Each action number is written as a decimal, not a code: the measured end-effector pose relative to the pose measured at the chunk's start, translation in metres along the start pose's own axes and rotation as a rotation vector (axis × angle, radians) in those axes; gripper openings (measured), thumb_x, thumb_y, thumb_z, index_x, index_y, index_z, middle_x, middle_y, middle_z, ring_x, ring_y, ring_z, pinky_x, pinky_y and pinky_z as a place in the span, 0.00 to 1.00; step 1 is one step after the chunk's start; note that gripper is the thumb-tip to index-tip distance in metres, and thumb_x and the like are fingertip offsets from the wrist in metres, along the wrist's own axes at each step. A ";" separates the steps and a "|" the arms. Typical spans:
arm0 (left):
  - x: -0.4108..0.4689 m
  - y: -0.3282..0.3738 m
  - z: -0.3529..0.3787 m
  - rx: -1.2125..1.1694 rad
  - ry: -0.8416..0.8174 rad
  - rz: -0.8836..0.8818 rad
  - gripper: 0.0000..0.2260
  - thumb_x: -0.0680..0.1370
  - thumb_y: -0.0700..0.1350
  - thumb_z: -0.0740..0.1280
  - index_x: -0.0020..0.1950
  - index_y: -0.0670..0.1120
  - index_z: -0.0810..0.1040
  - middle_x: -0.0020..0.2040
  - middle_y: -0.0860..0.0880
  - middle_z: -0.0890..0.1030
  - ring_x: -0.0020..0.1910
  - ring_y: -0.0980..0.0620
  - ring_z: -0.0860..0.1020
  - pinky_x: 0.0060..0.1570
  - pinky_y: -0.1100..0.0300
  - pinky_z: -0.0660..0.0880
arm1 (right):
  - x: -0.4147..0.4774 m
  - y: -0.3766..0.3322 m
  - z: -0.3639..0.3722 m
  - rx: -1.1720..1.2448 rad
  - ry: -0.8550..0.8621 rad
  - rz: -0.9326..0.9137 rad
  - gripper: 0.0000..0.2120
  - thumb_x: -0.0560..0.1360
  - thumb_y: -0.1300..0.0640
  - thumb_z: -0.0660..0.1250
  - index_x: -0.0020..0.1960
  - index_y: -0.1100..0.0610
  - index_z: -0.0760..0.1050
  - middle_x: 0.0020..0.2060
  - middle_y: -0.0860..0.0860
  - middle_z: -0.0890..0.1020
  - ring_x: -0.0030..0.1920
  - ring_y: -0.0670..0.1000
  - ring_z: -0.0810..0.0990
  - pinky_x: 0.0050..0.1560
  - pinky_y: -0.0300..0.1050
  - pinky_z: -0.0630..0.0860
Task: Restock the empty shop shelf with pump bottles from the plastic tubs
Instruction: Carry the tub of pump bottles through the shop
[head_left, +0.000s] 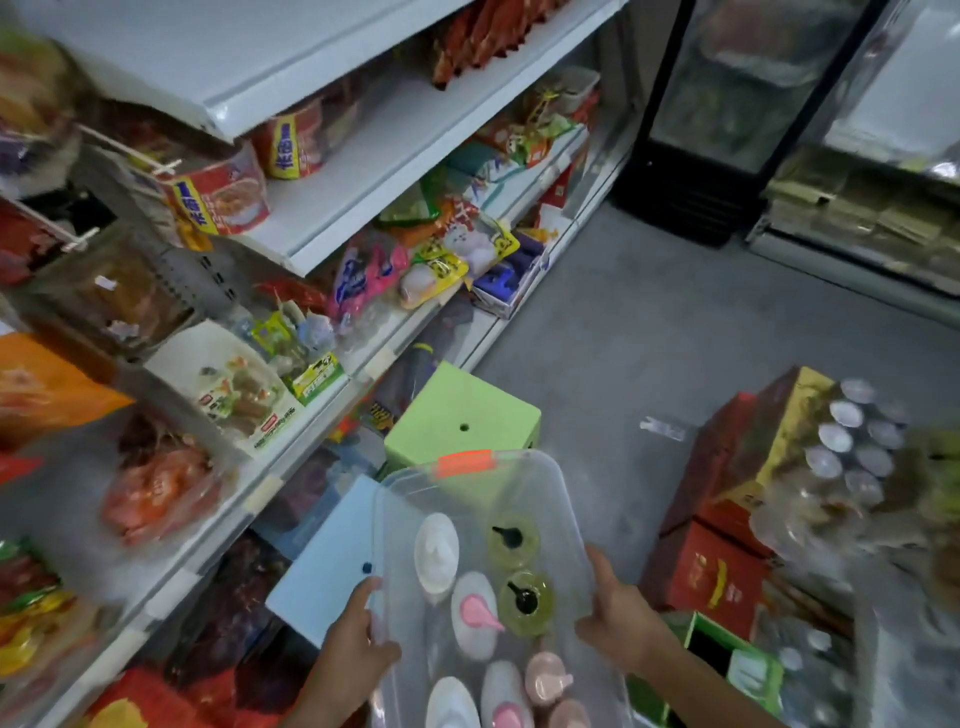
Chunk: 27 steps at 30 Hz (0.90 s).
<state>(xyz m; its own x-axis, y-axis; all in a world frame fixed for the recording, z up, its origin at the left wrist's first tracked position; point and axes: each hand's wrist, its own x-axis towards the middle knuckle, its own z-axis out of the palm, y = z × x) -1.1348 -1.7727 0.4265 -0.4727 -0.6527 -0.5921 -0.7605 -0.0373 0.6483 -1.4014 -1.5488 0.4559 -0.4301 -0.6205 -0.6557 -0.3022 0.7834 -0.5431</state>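
I hold a clear plastic tub (545, 483) with an orange latch in front of me, above the floor. My left hand (363, 639) grips its left rim and my right hand (618, 618) grips its right rim. Inside stand several pump bottles: a white one (436, 551), a white one with a pink pump (475, 613), two yellow-green ones with black pumps (524, 600), and more pink and white ones at the near end. A white shelf (363, 176) to the left has bare room beside noodle cups.
Snack-filled shelves run along the left. A green stool (462, 410) and a light blue stool (327, 566) stand beneath the tub. Red cartons (706, 571) and shrink-wrapped bottles (852, 447) sit at the right. A black fridge (727, 114) stands at the back.
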 end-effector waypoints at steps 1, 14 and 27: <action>0.009 0.012 0.001 -0.022 0.020 -0.021 0.29 0.63 0.36 0.73 0.62 0.53 0.72 0.34 0.43 0.79 0.29 0.57 0.76 0.37 0.68 0.72 | 0.014 -0.003 -0.013 -0.023 -0.016 0.005 0.47 0.66 0.53 0.65 0.79 0.45 0.44 0.47 0.48 0.82 0.46 0.49 0.82 0.46 0.44 0.78; 0.100 0.124 0.042 -0.182 0.240 -0.200 0.36 0.62 0.32 0.75 0.68 0.51 0.73 0.24 0.53 0.75 0.23 0.60 0.74 0.32 0.71 0.71 | 0.191 -0.045 -0.168 -0.229 -0.168 -0.071 0.48 0.69 0.47 0.66 0.80 0.45 0.41 0.56 0.51 0.82 0.58 0.53 0.82 0.50 0.35 0.71; 0.162 0.172 0.050 -0.373 0.377 -0.343 0.35 0.63 0.37 0.73 0.70 0.51 0.72 0.33 0.44 0.80 0.27 0.59 0.77 0.31 0.73 0.72 | 0.285 -0.111 -0.237 -0.500 -0.254 -0.122 0.45 0.67 0.52 0.65 0.78 0.43 0.46 0.42 0.46 0.81 0.47 0.50 0.84 0.48 0.42 0.78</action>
<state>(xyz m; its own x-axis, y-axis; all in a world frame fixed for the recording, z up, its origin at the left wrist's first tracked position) -1.3648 -1.8466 0.4184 0.0117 -0.7759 -0.6308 -0.6027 -0.5088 0.6147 -1.6926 -1.8044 0.4535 -0.1678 -0.6479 -0.7430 -0.7292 0.5888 -0.3487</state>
